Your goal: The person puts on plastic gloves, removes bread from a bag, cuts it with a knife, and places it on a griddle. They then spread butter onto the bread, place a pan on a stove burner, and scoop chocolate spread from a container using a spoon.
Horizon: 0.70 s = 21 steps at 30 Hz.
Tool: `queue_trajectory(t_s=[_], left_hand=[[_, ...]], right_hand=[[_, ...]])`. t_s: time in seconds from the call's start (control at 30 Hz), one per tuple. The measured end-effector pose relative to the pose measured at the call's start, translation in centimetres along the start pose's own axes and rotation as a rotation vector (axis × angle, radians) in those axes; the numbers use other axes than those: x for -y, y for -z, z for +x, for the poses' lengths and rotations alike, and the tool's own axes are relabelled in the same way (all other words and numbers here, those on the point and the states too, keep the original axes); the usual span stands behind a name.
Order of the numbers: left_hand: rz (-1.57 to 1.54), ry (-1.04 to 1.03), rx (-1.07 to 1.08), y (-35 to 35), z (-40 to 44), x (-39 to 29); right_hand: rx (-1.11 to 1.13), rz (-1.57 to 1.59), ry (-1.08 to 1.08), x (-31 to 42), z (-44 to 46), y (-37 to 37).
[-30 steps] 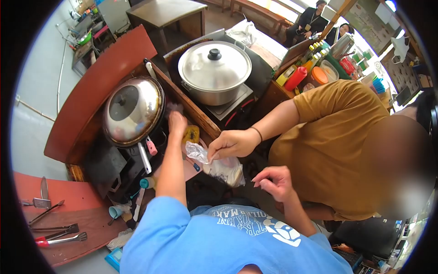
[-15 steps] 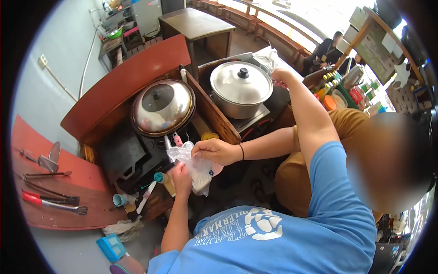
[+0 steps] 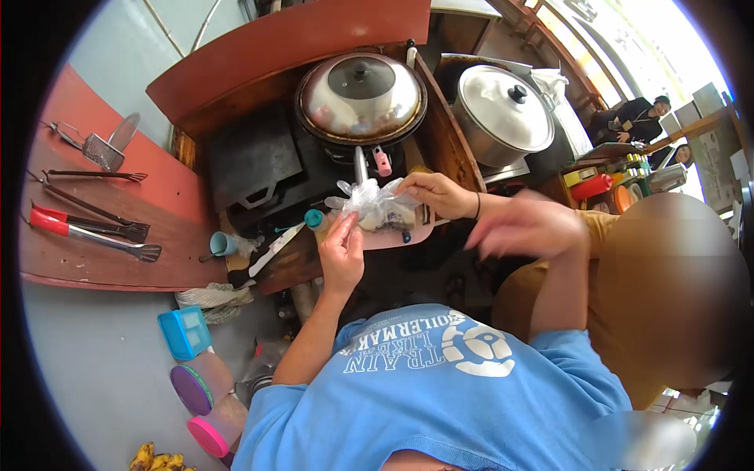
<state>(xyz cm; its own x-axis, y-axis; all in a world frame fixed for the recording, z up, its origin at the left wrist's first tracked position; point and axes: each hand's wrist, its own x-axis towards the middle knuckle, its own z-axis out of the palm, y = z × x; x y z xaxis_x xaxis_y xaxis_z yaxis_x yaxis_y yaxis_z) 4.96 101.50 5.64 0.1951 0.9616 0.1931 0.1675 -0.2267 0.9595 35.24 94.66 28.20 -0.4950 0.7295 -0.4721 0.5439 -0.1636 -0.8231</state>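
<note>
My left hand [image 3: 342,253] pinches the edge of a clear plastic bag [image 3: 375,206] with pale contents that I cannot make out. A co-worker's hand [image 3: 440,194], with a dark band at the wrist, grips the bag's other side. Beneath the bag is a pink cutting board [image 3: 400,238]. My right hand [image 3: 528,228] is smeared by motion and passes over the co-worker's forearm, and its grip is unclear. Just beyond the bag stands a lidded wok [image 3: 361,102] with a metal handle and a pink clip or handle beside it.
A large lidded pot [image 3: 506,110] stands right of a wooden partition. A knife [image 3: 275,250], a teal-capped bottle [image 3: 316,220] and a blue cup [image 3: 224,244] lie left of the bag. Tongs [image 3: 94,231] hang on the red board. The co-worker [image 3: 667,290] is close on my right.
My right hand has drawn back from the white bag beyond the pot toward my body. My left hand and the co-worker's hand stay at the clear bag. The view has shifted.
</note>
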Motion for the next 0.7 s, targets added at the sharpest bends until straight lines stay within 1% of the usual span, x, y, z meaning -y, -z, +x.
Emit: queue_trajectory(t_s=[0.03,0.07,0.1,0.13,0.17,0.23,0.27,0.3,0.33,0.37,0.4,0.43,0.47,0.5,0.53,0.57,0.6,0.63,0.7], left_hand=[[-0.014,-0.016,0.002,0.6,-0.3,0.3],[-0.019,-0.013,-0.007,1.3,-0.4,0.4],[-0.061,-0.012,0.006,2.0,-0.8,0.3],[-0.100,-0.005,0.019,2.9,-1.4,0.4],[-0.096,0.005,0.002,3.6,-2.1,0.5],[-0.315,0.072,-0.020,5.1,-3.3,0.9],[-0.301,0.131,-0.041,6.1,-4.4,1.2],[-0.301,0.141,-0.098,6.6,-5.6,2.7],[-0.505,0.199,-0.152,6.7,-7.2,4.9],[-0.714,0.238,-0.218,6.7,-8.3,6.4],[-0.898,0.282,-0.303,6.5,-9.4,6.7],[-0.905,0.289,-0.381,6.5,-11.0,7.7],[-1.024,0.346,-0.415,6.6,-13.2,9.5],[-1.147,0.397,-0.447,6.4,-15.6,11.0],[-1.153,0.387,-0.525,6.1,-17.9,12.0],[-1.180,0.406,-0.530,5.8,-19.9,12.9],[-1.208,0.422,-0.526,5.3,-21.5,13.6],[-1.213,0.402,-0.586,4.8,-22.9,14.2],[-1.244,0.434,-0.657,3.9,-25.5,15.5]], right_hand=[[0.057,-0.037,-0.115,-2.1,2.3,-3.2],[0.097,-0.214,-0.227,-4.9,5.1,-5.6],[0.054,-0.312,-0.295,-7.9,7.6,-7.8],[-0.084,-0.300,-0.321,-11.8,10.2,-9.9],[-0.196,-0.183,-0.298,-12.5,11.8,-10.6],[-0.514,-0.233,-0.348,-18.2,16.1,-12.8],[-0.479,-0.260,-0.328,-18.0,17.0,-12.7],[-0.474,-0.263,-0.357,-17.9,18.1,-12.5],[-0.463,-0.268,-0.388,-17.7,19.0,-12.6],[-0.409,-0.312,-0.363,-17.7,20.2,-12.1],[-0.328,-0.365,-0.413,-17.9,21.1,-11.8],[-0.245,-0.421,-0.469,-18.3,21.7,-11.7],[-0.217,-0.537,-0.444,-19.8,22.4,-11.9],[-0.155,-0.576,-0.426,-19.7,22.7,-12.0],[-0.085,-0.665,-0.446,-19.0,23.2,-12.1],[-0.024,-0.757,-0.459,-18.5,23.8,-12.1],[-0.031,-0.805,-0.391,-19.3,24.3,-12.5],[0.007,-0.842,-0.359,-19.8,25.0,-12.8],[0.072,-0.898,-0.340,-20.4,26.1,-13.7]])
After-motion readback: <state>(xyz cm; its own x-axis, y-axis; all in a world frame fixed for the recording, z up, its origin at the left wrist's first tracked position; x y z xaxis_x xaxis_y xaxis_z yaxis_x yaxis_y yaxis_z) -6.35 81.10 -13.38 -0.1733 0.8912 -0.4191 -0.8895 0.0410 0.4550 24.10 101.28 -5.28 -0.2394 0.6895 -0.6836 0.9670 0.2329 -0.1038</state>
